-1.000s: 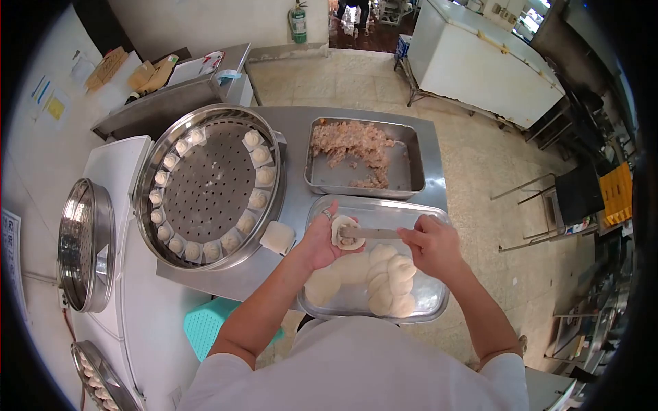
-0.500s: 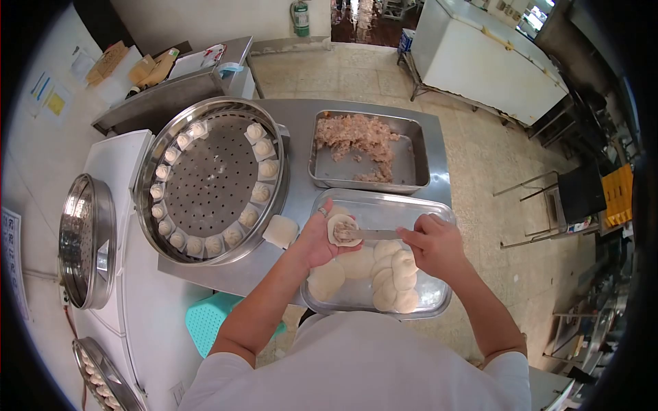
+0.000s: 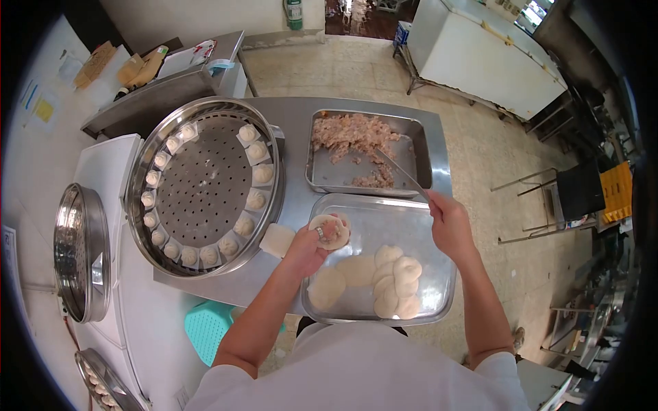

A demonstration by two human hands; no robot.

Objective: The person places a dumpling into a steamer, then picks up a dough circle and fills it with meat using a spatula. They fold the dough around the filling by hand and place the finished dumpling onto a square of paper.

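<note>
My left hand (image 3: 306,253) cradles a round dough wrapper (image 3: 341,238) with some filling in it, its thumb lying over the inside. In my right hand (image 3: 452,225) is the handle of a flat metal spatula (image 3: 406,174). The blade reaches into the deep steel pan (image 3: 423,164), its tip at the pinkish minced meat (image 3: 349,134). Below my hands, several flattened dough rounds (image 3: 396,288) overlap on a shallow metal tray (image 3: 435,240). A stack of white paper squares (image 3: 277,240) lies left of my left hand.
A large perforated steamer tray (image 3: 205,178) stands on the left, with several pleated buns (image 3: 256,200) on paper around its edge. Another steamer tray (image 3: 101,253) leans further left. A turquoise stool (image 3: 207,330) is below the table edge. A white chest freezer (image 3: 486,61) stands across the floor.
My right hand has moved up and right, carrying the spatula from the wrapper to the meat pan. My left hand has shifted slightly left, and its thumb now lies inside the wrapper.
</note>
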